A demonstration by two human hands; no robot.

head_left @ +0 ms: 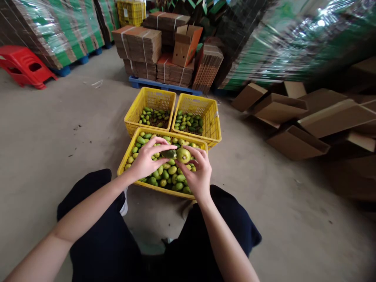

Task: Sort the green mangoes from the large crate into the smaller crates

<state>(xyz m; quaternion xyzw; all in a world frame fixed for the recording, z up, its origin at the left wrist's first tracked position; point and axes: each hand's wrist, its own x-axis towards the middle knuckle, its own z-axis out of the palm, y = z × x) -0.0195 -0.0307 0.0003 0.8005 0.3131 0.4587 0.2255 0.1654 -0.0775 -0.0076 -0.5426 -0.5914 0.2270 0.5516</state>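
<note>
Over the front yellow crate (157, 189), my left hand (143, 160) pinches a dark green lemon (169, 154) between thumb and fingers. Right beside it, a rounder yellow-green lemon (183, 156) is gripped by the thumb and fingertips of my right hand (200, 171). The two fruits are side by side and seem to touch. Below my hands the crate is filled with many lemons (172, 170), from deep green to yellowish. My hands and forearms hide part of them.
Behind stand two more yellow crates, the left one (129, 118) and the right one (216, 133), each with green fruit at the bottom. Flattened cartons (141, 43) are stacked on a blue pallet (138, 82). Open cardboard boxes (282, 105) lie to the right, a red stool (26, 66) far left.
</note>
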